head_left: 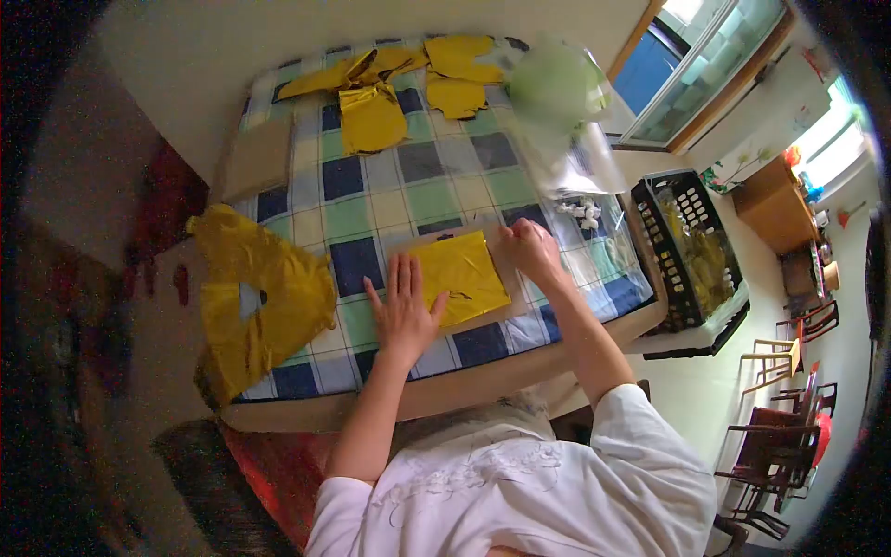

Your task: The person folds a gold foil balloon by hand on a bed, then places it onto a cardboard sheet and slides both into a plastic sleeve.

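A folded yellow shiny piece (453,277) lies flat in a clear plastic bag (513,302) near the front edge of the bed-like surface. Spread over the left part of the yellow piece is my left hand (406,311), its fingers apart and pressing down. At the bag's upper right corner, my right hand (532,251) is closed, and its fingers appear to pinch the bag's edge. A large yellow shiny piece (260,297) with a hole hangs over the left front of the surface.
More yellow pieces (373,116) lie at the back of the checked cloth (436,162). Clear plastic bags (594,162) and small white items (583,213) are at the right. A black crate (691,251) holding yellow material stands beside the surface. Chairs (770,455) stand farther right.
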### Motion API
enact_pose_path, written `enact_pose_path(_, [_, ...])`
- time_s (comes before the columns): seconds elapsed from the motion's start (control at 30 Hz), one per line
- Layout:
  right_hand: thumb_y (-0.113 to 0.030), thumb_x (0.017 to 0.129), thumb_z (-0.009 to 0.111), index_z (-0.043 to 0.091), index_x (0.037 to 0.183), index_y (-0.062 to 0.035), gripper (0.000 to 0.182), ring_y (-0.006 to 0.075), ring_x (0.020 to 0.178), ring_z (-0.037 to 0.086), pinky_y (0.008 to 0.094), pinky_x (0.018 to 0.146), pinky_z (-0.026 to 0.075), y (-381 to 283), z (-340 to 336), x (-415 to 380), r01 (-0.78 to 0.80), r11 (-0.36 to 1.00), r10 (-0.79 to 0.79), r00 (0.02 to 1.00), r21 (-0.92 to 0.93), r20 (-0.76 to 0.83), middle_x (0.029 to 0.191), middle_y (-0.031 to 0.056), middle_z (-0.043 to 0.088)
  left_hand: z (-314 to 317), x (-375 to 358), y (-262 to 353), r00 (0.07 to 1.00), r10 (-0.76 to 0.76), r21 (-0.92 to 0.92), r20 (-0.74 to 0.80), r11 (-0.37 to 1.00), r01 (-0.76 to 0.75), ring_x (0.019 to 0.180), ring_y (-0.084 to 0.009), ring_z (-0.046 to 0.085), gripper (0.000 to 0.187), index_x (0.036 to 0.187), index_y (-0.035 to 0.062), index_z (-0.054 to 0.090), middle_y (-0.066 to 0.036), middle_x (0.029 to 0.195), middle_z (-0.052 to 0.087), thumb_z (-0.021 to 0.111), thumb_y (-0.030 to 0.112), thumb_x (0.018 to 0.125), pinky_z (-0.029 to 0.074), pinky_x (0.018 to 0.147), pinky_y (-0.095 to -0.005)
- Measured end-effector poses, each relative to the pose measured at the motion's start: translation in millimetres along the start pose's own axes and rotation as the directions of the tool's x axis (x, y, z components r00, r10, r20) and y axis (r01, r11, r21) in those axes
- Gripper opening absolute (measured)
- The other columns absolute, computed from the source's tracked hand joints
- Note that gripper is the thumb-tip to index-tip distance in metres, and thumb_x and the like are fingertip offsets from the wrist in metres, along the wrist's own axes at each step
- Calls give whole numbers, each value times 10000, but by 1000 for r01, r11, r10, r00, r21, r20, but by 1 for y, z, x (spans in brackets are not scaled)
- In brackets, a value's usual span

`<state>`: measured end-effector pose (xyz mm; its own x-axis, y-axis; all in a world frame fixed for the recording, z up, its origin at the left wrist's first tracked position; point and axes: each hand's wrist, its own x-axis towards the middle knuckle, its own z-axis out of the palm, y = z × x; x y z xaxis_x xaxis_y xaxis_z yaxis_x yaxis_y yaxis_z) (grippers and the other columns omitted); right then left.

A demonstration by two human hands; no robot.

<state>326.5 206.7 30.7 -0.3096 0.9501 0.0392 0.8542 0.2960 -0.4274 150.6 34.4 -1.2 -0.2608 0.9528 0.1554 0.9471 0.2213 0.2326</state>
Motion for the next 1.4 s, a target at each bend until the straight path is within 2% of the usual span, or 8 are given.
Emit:
enact_pose_path(0.17, [-297, 857, 596, 592, 987, -61, 269, 361, 993, 559, 462, 873, 443, 15, 5, -2, -65, 966, 43, 995, 248, 91, 997, 175, 613, 1, 1, 0, 998, 23, -16, -56, 1000, -24, 1412, -227, 167, 734, 1432, 36, 258, -105, 1510, 230, 466, 496, 897, 53, 1085, -625])
enact_pose_path(0.27, [-188, 820, 578, 539, 1182, -105, 374, 308, 1174, 483, 481, 1008, 354, 26, -13, 22, 333, 889, -439, 815, -313, -379, 1217, 151, 544, 1, 2, 0, 999, 17, -26, -48, 999, -18, 1412, -228, 169, 737, 1431, 36, 261, -104, 1511, 228, 466, 500, 896, 55, 1085, -624])
enact_pose_path(0.37, [-92, 761, 562, 469, 1309, -161, 560, 259, 1304, 368, 499, 1095, 242, 63, 3, 61, 403, 804, -486, 869, -438, -92, 1391, 109, 419, 0, 3, 0, 998, 22, -20, -57, 1000, -23, 1413, -225, 166, 744, 1436, 38, 250, -103, 1514, 221, 463, 505, 898, 53, 1086, -622])
enact_pose_path(0.9, [-120, 787, 561, 556, 1182, -135, 396, 221, 1099, 547, 436, 1021, 350, 115, -33, 88, 327, 813, -453, 875, -482, -171, 1135, 57, 598, -4, 1, 2, 1000, 3, 4, 31, 1000, -3, 1425, -217, 116, 751, 1464, 56, 175, -92, 1535, 161, 438, 491, 911, 20, 1096, -607])
enact_pose_path(1.0, [-99, 777, 550, 579, 1144, -119, 369, 246, 1060, 555, 415, 917, 429, 68, -44, 53, 216, 911, -351, 856, -352, -381, 1128, 79, 600, -5, 0, -1, 998, 6, 28, 56, 1000, -8, 1423, -219, 122, 747, 1461, 55, 186, -100, 1532, 166, 442, 490, 909, 39, 1095, -610])
enact_pose_path(1.1, [-166, 833, 541, 607, 998, -85, 196, 359, 878, 595, 454, 720, 486, 56, -22, 14, 213, 971, -206, 976, -108, 74, 933, 174, 634, -4, 2, 0, 999, 3, 15, 32, 1000, -4, 1420, -221, 134, 738, 1454, 51, 207, -104, 1528, 178, 441, 490, 909, 54, 1094, -613])
enact_pose_path(1.27, [-360, 875, 585, 599, 904, -43, 319, 314, 765, 640, 439, 660, 484, 24, 5, -19, 9, 919, -61, 991, 394, 121, 761, 144, 649, 1, 1, -3, 1000, 23, -32, -18, 999, -24, 1412, -269, 164, 756, 1442, 44, 230, -133, 1518, 202, 505, 476, 886, 34, 1079, -633])
enact_pose_path(1.4, [-311, 861, 628, 594, 1000, -14, 329, 193, 765, 639, 330, 631, 506, 26, 16, -23, -348, 374, -12, 925, 860, 379, 856, 91, 665, -3, 1, 0, 1000, 8, 11, -17, 1000, -8, 1415, -220, 158, 723, 1440, 45, 243, -109, 1515, 217, 424, 506, 913, 72, 1090, -616])
